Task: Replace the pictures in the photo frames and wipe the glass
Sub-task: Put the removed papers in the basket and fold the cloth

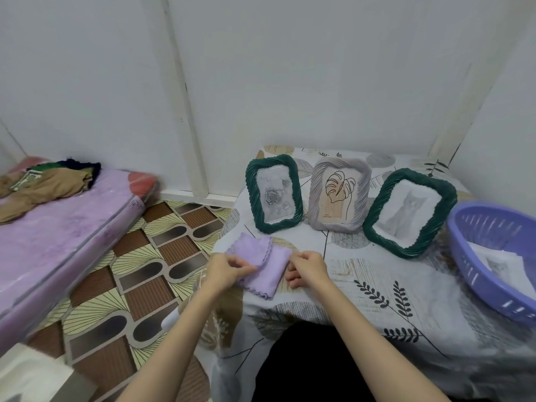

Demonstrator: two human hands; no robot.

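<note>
Three photo frames stand upright in a row on the cloth-covered table (362,285). The left green frame (273,193) shows a grey rose picture. A grey frame (338,195) in the middle shows a leaf line drawing. The right green frame (409,212) shows a pale cat picture. A folded lilac cloth (262,262) lies in front of the left frame. My left hand (227,269) pinches the cloth's left edge. My right hand (307,269) rests with curled fingers at the cloth's right edge; whether it grips the cloth is unclear.
A purple plastic basket (481,274) with paper prints (504,266) inside sits at the table's right edge. A pink mattress (58,236) with crumpled clothes (49,181) lies on the patterned floor to the left. White walls close in behind and to the right.
</note>
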